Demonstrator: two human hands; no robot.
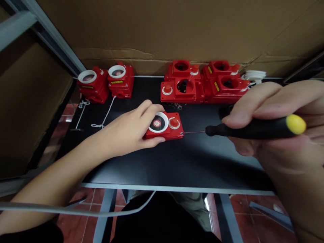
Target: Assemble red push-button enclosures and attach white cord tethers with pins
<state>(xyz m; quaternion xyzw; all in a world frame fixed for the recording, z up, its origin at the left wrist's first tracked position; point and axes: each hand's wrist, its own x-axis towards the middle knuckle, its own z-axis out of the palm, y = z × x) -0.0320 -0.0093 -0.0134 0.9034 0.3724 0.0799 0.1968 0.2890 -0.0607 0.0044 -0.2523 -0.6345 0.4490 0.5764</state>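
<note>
Near the middle of the dark tabletop (162, 168) lies a red box (174, 135) with a white-ringed round window and a small red knob. My left hand (134, 130) grips its left part, fingers behind and thumb in front. In my right hand (268, 114) is a screwdriver (253, 130) with a black handle and yellow end. Its thin shaft points left, and the tip meets the screw at the box's front right corner. The box's left end is hidden under my left hand.
Two red boxes with white rings (87, 77) and white cords (108, 109) stand at the back left. Several red housings with open round holes (182, 86) sit at the back right, beside white rings (254, 76). Cardboard (177, 30) lines the back. A grey cable (113, 213) crosses in front.
</note>
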